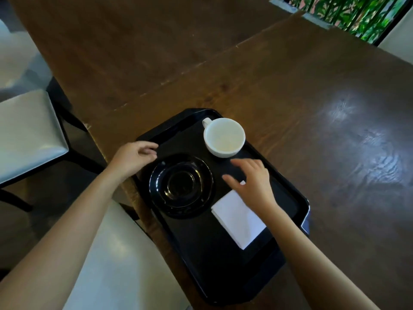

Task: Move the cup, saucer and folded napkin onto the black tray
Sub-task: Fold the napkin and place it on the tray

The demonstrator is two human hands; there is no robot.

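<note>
while the black rectangular plastic tray [288, 199] lies skewed on the dark brown wooden tabletop [312, 113], close to the tabletop's near left edge, all three of the task's things sit inside its raised rim. the round white ceramic cup [224, 137] stands upright at the tray's far corner, its small handle turned toward the far left, and its inside looks empty apart from a pale stain. the glossy black round saucer [181, 186] rests flat near the tray's left long edge, apart from the cup. the white folded paper napkin [239, 218] lies flat just beside the saucer, toward the tray's right long edge, with its near corner pointing at the tray's near end.

the person's left hand [131, 158] curls loosely at the tray's left rim, fingers bent over the edge just beside the saucer; whether they press on the rim cannot be told. the right hand [252, 180] hovers low over the tray between cup and napkin, fingers spread wide and holding nothing, its heel covering the napkin's far corner.

a grey cushioned chair seat [26, 133] stands off the tabletop's left edge, and green foliage behind dark bars [348, 14] shows beyond the far right corner.
</note>
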